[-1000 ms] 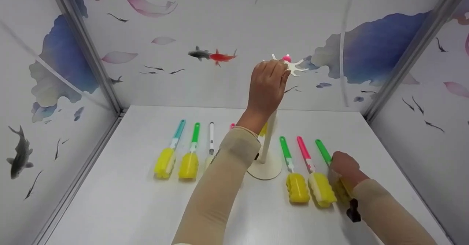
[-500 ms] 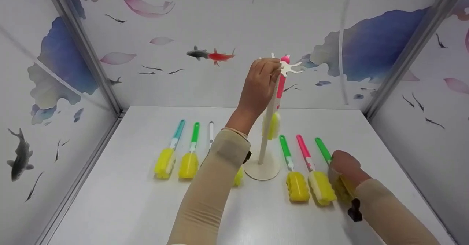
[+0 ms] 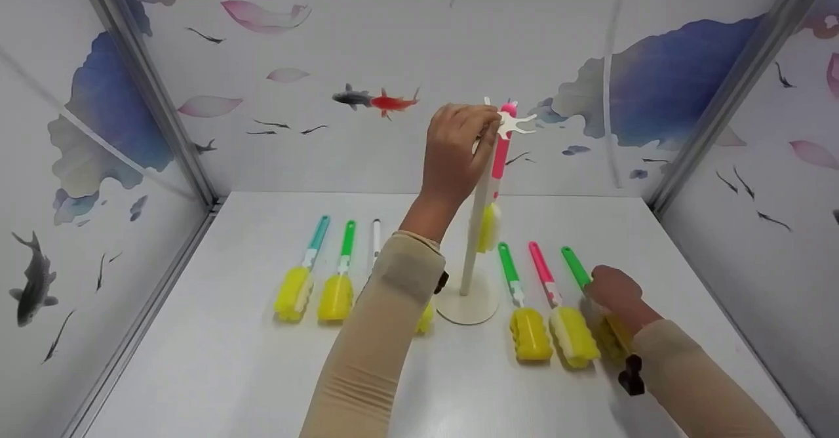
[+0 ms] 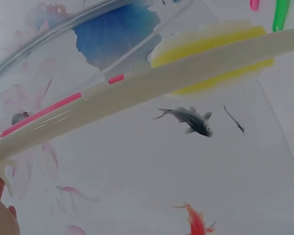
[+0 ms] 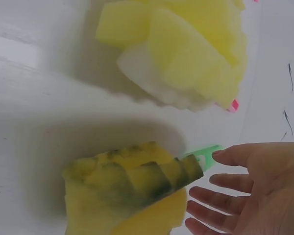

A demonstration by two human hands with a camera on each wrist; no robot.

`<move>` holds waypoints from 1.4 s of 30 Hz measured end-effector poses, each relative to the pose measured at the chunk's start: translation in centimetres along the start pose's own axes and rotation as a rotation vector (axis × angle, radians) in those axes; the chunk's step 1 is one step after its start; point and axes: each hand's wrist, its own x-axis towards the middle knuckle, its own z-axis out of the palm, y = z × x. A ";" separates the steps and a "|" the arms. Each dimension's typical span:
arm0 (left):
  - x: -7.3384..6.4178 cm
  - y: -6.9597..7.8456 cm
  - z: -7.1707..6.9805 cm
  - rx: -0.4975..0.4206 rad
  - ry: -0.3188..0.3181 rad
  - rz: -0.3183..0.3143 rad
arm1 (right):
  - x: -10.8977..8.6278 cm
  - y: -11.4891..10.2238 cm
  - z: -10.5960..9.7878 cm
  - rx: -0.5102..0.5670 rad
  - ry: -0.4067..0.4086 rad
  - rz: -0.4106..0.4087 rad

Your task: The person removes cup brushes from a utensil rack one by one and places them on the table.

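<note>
My left hand (image 3: 452, 149) is raised, thumb and fingers pinching at a prong on the top of a cream stand (image 3: 473, 241). From that top hangs a pink-handled sponge bottle brush (image 3: 500, 157), its yellow head partly behind the pole in the head view. The left wrist view has the pole (image 4: 137, 95) crossing in front of this brush's sponge head (image 4: 210, 46). Low on the right, my right hand (image 3: 615, 290) is over a green-handled bottle brush (image 3: 575, 267). The right wrist view shows its fingers (image 5: 223, 178) spread loosely beside that brush's sponge (image 5: 137, 191).
A green-handled brush (image 3: 529, 333) and a pink-handled brush (image 3: 574, 336) lie left of my right hand. Teal (image 3: 293, 294), green (image 3: 336, 297) and white-handled brushes (image 3: 376, 235) lie at left. My left sleeve (image 3: 373, 333) partly hides that row. Printed panels (image 3: 275, 149) enclose the table.
My left hand has shifted left, uncovering the hanging pink-handled brush and more of the stand's pole. The stand's top has moved slightly left. My right hand stays almost still.
</note>
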 end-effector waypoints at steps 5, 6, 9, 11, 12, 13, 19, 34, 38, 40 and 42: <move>0.6 1.0 -0.6 0.163 -0.077 0.000 | 0.3 -1.6 -0.6 -0.007 0.090 -0.111; 0.7 1.2 -0.6 0.183 -0.089 -0.003 | 0.3 -2.1 -0.7 0.015 0.100 -0.135; 0.7 1.5 -0.6 0.211 -0.099 -0.016 | 0.2 -3.7 -1.1 0.121 0.105 -0.218; 0.5 1.6 -0.6 0.227 -0.099 -0.016 | -0.1 -4.9 -1.2 0.200 0.095 -0.260; 0.5 1.7 -0.5 0.242 -0.099 -0.011 | -0.3 -5.4 -1.3 0.239 0.094 -0.273; 0.4 1.7 -0.5 0.258 -0.098 -0.005 | -0.4 -6.0 -1.4 0.275 0.094 -0.284; 0.1 1.7 0.1 0.290 -0.075 0.012 | -1.4 -9.3 -2.4 0.444 0.116 -0.348; -0.5 1.8 1.3 0.186 0.010 -0.015 | -3.4 -16.0 -3.4 0.750 0.148 -0.534; -0.7 1.7 1.5 0.184 0.038 -0.013 | -3.4 -17.0 -2.9 0.858 0.149 -0.603; -0.8 1.6 1.6 0.187 0.049 -0.011 | -3.3 -17.4 -2.8 0.898 0.143 -0.627; -0.9 1.6 1.6 0.197 0.060 -0.010 | -3.2 -17.8 -2.7 0.933 0.135 -0.648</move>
